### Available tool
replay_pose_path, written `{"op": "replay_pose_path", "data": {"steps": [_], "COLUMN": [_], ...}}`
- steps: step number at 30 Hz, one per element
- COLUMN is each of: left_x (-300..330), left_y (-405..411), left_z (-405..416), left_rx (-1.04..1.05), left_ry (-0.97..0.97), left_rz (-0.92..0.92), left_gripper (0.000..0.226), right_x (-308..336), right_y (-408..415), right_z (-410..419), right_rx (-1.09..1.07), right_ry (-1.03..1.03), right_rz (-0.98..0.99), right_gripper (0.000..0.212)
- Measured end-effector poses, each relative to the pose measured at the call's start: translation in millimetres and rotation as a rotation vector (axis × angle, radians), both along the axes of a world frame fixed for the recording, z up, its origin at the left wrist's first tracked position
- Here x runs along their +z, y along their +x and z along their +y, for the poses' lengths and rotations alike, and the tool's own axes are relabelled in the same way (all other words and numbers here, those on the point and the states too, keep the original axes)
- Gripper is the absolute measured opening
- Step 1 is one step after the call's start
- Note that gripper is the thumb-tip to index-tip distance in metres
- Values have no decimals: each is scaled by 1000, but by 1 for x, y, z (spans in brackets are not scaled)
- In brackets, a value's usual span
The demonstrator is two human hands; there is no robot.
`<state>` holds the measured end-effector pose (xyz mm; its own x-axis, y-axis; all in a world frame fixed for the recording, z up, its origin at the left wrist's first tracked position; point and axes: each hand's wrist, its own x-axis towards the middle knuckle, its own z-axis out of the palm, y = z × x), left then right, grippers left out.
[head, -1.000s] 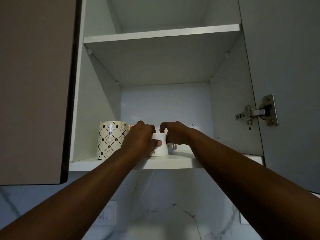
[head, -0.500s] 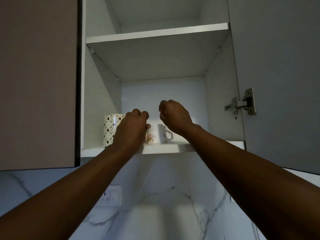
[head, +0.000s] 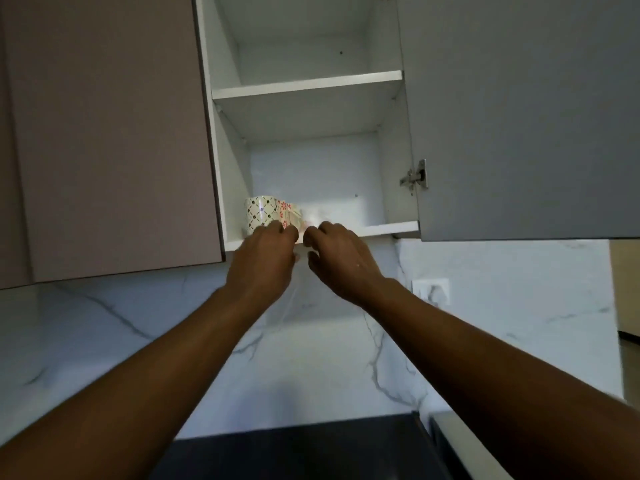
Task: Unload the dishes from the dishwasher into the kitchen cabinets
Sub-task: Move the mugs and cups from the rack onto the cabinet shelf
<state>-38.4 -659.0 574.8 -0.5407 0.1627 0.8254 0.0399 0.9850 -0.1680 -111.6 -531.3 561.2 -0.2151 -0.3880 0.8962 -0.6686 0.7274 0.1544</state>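
Observation:
The open wall cabinet's lower shelf [head: 391,229] carries three mugs at its left end: a diamond-patterned mug [head: 258,215], a red-flowered mug [head: 286,213] and a blurred white mug [head: 311,216]. My left hand [head: 266,261] hovers just in front of the shelf edge, below the mugs, fingers loosely curled and holding nothing. My right hand [head: 341,261] is beside it, also empty, with its thumb apart from its bent fingers. Both hands hide the mugs' bases and part of the shelf front.
The cabinet's grey door [head: 519,116] stands open on the right, with a hinge [head: 415,175]. A closed door [head: 104,133] is on the left. The upper shelf [head: 308,86] is bare. A marble backsplash [head: 138,341], a wall socket [head: 431,292] and a dark countertop [head: 294,452] lie below.
Both hands let go of the white mug and drew back out of the cabinet to the shelf's front edge. My view dropped, so the counter now shows.

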Motion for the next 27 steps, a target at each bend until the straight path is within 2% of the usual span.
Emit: {"op": "replay_pose_path", "data": {"steps": [6, 12, 17, 22, 24, 27], "left_x": [-60, -65, -82, -165, -200, -236], "left_y": [83, 155, 206, 261, 285, 313], "left_z": [35, 72, 125, 212, 249, 294], "left_rx": [-11, 0, 10, 35, 26, -16], "left_ry": [53, 117, 191, 311, 296, 289], "left_rz": [-189, -200, -223, -378, -518, -628], "left_gripper": [35, 32, 29, 28, 31, 35], "right_x": [-57, -70, -93, -154, -189, -232], "right_y": [94, 156, 209, 268, 294, 331], "right_z": [44, 98, 161, 258, 303, 368], "right_rx": [-26, -47, -36, -14, -22, -57], "right_ry": [102, 185, 243, 334, 351, 431], "right_rz": [-195, -182, -254, -427, -533, -668], "right_gripper": [23, 23, 24, 28, 27, 29]}}
